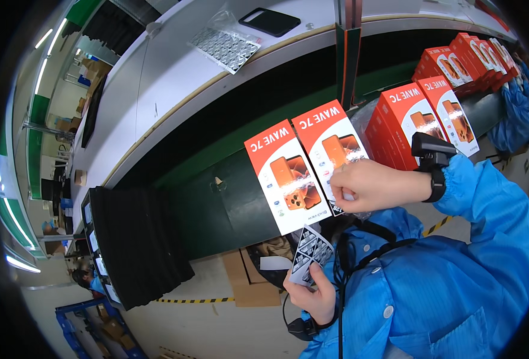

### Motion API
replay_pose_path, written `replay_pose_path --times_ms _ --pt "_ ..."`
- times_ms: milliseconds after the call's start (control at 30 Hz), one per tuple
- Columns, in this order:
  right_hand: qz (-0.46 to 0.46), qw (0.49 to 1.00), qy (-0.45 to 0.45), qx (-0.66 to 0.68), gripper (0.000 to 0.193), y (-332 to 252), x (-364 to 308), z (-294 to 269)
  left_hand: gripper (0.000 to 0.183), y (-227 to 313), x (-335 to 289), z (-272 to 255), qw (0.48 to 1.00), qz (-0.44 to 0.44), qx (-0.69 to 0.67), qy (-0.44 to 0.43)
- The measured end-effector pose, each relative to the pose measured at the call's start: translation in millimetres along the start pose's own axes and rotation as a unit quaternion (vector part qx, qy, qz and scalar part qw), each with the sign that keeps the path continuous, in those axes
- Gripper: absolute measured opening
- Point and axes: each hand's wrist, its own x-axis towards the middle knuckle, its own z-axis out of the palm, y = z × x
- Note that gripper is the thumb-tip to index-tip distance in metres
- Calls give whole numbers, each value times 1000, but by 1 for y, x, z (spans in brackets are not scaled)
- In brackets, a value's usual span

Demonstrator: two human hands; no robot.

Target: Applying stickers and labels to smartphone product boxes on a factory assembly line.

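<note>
My left hand (315, 296) pinches a sheet of black-and-white stickers (310, 256) between thumb and fingers, below the near end of a red-and-white phone box (287, 176). Beside it on the right lies a second phone box (330, 134), its printed front facing up. My right hand (378, 186) is over the near part of that second box, fingers curled in and pressed together. A piece of black-and-white label (337, 209) shows just under those fingers at the box's near edge. Whether the fingers grip it or only press on it is hidden.
More phone boxes (403, 122) stand to the right, and another group (465, 63) farther off. All are on a dark green conveyor belt (216, 206). A white shelf (150, 90) behind it carries a sticker sheet (225, 48) and a black tray (269, 22). A black curtain (138, 245) hangs at left.
</note>
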Motion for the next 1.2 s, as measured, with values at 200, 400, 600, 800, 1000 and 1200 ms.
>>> replay_pose_path --times_ms 200,400,600,800,1000,1200 --pt "89 973 -76 199 30 -36 -13 -8 34 12 1 -1 961 -115 -252 -26" --pt "-59 960 24 271 18 -43 -32 27 43 20 6 -11 914 -118 -366 -130" --pt "-144 975 137 94 16 -49 -33 43 36 21 14 -10 945 -149 -278 -89" --pt "-195 967 144 75 19 -52 -30 57 32 14 18 -18 950 -80 -284 -103" --pt "-148 979 107 93 16 -56 -22 63 24 4 25 -26 969 -6 -207 -132" --pt "-103 984 111 89 16 -57 -5 73 19 4 31 -28 983 -40 -144 -110"
